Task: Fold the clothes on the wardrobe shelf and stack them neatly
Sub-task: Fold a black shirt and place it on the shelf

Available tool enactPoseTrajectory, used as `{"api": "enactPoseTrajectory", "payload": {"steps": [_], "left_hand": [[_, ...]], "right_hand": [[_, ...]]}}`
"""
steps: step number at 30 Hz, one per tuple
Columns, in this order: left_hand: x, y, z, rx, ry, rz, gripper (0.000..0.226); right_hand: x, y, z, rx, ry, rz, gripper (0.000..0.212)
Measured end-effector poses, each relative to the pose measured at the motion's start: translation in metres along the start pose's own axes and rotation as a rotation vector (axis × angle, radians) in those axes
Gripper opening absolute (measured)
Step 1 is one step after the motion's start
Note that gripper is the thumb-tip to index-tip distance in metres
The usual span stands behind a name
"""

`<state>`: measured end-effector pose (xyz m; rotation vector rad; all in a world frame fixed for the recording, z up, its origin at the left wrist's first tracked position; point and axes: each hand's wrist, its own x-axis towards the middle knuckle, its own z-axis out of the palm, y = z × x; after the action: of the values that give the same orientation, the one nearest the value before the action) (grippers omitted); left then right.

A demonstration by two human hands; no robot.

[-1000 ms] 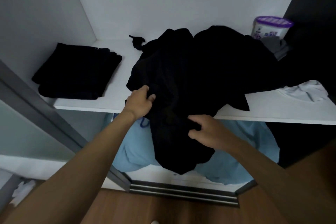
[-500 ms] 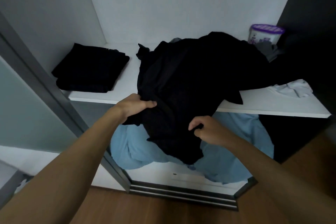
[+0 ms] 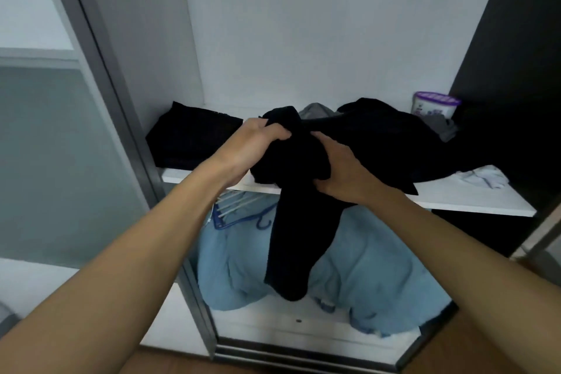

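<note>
A black garment is bunched at the front edge of the white wardrobe shelf, and a long part of it hangs down below the shelf. My left hand grips its upper bunch from the left. My right hand grips it from the right, fingers curled into the cloth. A heap of dark clothes lies behind my hands. A folded black stack sits at the shelf's left end.
A purple-lidded tub stands at the back right, with grey cloth beside it. A pale garment lies at the shelf's right front. Light blue clothes on hangers hang below. The sliding door frame borders the left.
Both hands have risen and come together, gathering the black garment into a bunch at the shelf edge. The view has tilted up, so the shelf sits lower in frame.
</note>
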<state>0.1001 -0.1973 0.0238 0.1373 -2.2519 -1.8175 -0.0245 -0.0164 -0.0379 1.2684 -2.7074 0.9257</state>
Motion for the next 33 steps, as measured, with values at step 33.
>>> {"api": "enactPoseTrajectory", "payload": {"steps": [33], "left_hand": [[-0.092, -0.071, 0.097, 0.138, -0.202, -0.183, 0.033]], "right_hand": [[-0.205, -0.050, 0.083, 0.264, 0.051, 0.349, 0.035]]}}
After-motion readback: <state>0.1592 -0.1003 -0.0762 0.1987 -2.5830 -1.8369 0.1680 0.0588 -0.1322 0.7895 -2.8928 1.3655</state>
